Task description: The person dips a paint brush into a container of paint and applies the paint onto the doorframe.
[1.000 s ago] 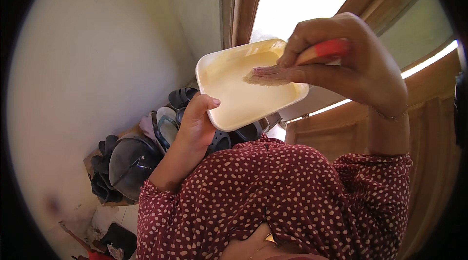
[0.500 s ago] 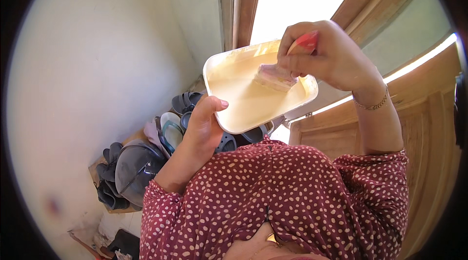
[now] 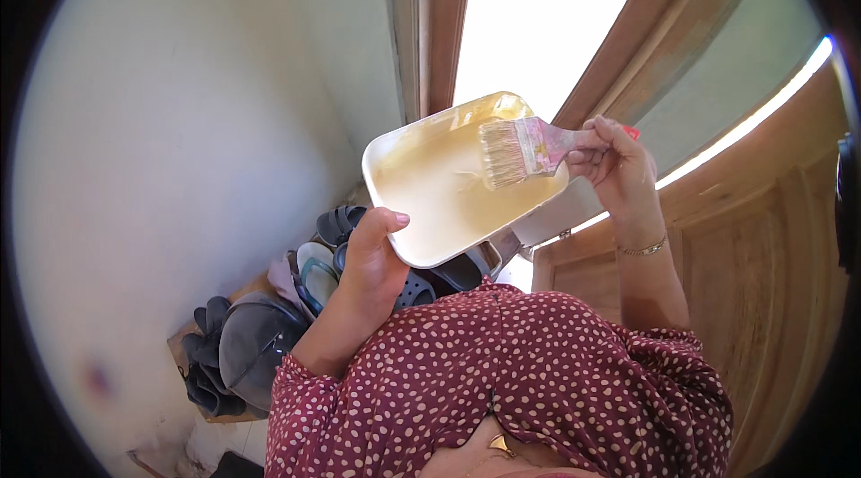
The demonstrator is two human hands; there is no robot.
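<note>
My left hand grips the near left corner of a white rectangular tub, its thumb over the rim. Cream-coloured paint lies inside the tub, which tilts somewhat. In my right hand is a wide paintbrush, held by its handle with the fingers closed round it. The handle's red end shows past the fingers. Its pale bristles point left and hang over the right part of the tub, wet with paint. A paint-smeared band joins bristles and handle.
A pale wall rises on the left. Below the tub, a wooden rack carries several sandals and shoes and a dark helmet. A bright doorway with a brown frame stands ahead; a wooden door is at right.
My right hand has moved down and right, turning the paintbrush from bristles down in the paint to lying sideways above it. The tub, still in my left hand, has shifted slightly down and left.
</note>
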